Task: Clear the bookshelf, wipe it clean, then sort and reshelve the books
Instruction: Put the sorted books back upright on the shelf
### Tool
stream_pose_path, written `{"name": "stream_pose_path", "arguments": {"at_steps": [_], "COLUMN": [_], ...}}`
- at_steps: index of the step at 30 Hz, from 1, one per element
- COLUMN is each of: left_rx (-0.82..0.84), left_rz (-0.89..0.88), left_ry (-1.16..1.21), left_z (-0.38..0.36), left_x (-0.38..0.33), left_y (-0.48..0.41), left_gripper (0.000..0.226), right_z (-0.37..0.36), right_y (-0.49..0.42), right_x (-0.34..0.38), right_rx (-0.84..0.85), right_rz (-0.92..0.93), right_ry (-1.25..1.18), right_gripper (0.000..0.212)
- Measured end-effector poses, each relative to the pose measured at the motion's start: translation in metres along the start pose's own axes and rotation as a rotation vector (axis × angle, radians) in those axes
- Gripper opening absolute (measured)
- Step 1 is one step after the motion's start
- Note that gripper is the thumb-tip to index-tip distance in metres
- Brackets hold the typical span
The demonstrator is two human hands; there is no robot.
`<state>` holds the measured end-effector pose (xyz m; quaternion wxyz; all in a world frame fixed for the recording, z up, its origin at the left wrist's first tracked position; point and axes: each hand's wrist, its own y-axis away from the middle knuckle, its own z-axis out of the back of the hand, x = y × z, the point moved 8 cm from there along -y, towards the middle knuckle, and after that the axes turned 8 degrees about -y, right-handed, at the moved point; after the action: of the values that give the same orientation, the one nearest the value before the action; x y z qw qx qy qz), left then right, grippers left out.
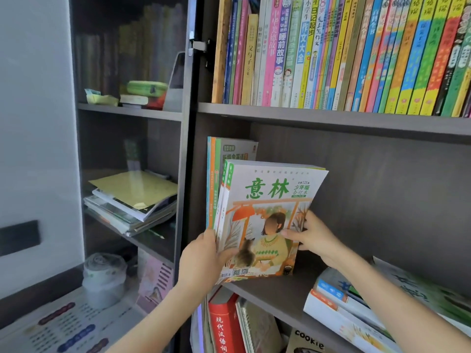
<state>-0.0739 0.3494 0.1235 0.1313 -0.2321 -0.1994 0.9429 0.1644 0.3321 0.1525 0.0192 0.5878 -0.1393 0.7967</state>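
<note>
Low in the middle of the frame, a bundle of soft illustrated magazines with green titles [267, 215] stands on the dark wooden shelf board [280, 294]. The left hand [201, 253] curls round its lower spine corner. The right hand [313, 235] pinches its right edge, thumb on the cover. Its long axis runs near vertical, spines to the left and cover facing the camera, just beside tall green-and-orange workbooks [214, 174]. If let go carelessly, the limp magazines would likely slump rightward, since nothing visible props that side.

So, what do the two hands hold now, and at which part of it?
A small stack of magazines. The left-hand grip takes its lower corner by the spines; the right-hand grip takes its lower right edge, thumb on the cover.
</note>
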Motion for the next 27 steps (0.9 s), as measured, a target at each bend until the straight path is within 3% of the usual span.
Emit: {"name": "stream_pose_path", "arguments": {"at_steps": [10,14,15,18,20,23,25,27], "left_rx": [0.056,0.080,0.087,0.121,0.161,0.258,0.303,0.304], "left_rz": [0.161,0.164,0.136,0.048,-0.025,-0.209,-0.270,-0.270], "left_ry": [0.023,-0.103,-0.156,-0.321,-0.397,-0.513,-0.526,-0.523], "left_z": [-0.020,-0.028,-0.030,-0.032,-0.036,-0.050,-0.062,-0.070], "left_x": [-0.007,-0.006,-0.006,-0.004,-0.003,-0.006,-0.006,-0.003], "left_y": [-0.054,-0.062,-0.062,-0.060,-0.056,-0.046,-0.045,-0.048], "left_gripper": [0.038,0.044,0.045,0.050,0.051,0.032,0.037,0.044], "right_z": [-0.011,-0.021,-0.024,-0.027,-0.038,-0.074,-0.098,-0.117], "right_y": [-0.093,-0.126,-0.129,-0.115,-0.092,-0.060,-0.041,-0.037], "right_x": [0.000,-0.011,-0.010,-0.005,-0.003,-0.010,-0.019,-0.029], "right_rx": [-0.102,-0.127,-0.121,-0.193,-0.232,-0.016,0.107,0.166], "right_rz": [-0.091,-0.176,-0.178,-0.174,-0.160,-0.176,-0.298,-0.349], "right_ry": [0.027,0.067,0.132,0.650,0.762,0.378,0.113,0.024], "right_gripper": [0.028,0.024,0.028,0.055,0.064,0.070,0.079,0.084]}}
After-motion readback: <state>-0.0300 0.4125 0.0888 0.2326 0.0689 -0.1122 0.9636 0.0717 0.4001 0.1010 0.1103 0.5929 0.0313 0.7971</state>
